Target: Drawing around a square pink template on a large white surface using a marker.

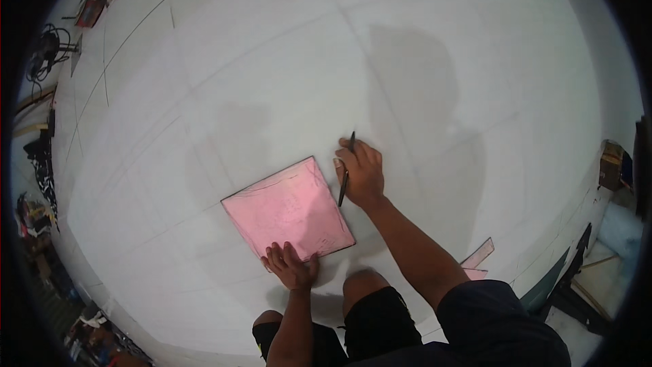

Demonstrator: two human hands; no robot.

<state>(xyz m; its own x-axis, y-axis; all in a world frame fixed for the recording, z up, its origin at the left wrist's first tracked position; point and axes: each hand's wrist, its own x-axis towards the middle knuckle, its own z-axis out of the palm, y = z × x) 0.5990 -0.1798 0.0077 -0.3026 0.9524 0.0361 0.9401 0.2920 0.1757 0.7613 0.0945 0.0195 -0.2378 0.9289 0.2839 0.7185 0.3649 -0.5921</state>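
A pink square sheet [282, 205] with dark edges and faint marks lies tilted on the pale surface in front of me. My left hand [291, 269] rests on its near edge, fingers spread out flat. Just beyond the sheet's right edge, my right hand [363, 173] is closed around a slim black pen [342, 190]. The pen's ends stick out above and below the fingers. Its lower end is close to the sheet's right edge; I cannot tell whether the two touch.
A pink strip [479, 252] and another pink piece [475, 274] lie near my right upper arm. Thin dark lines cross the pale surface [272, 47]. Black cables [46, 54] and clutter line the left side. A brown box [613, 164] stands at the far right.
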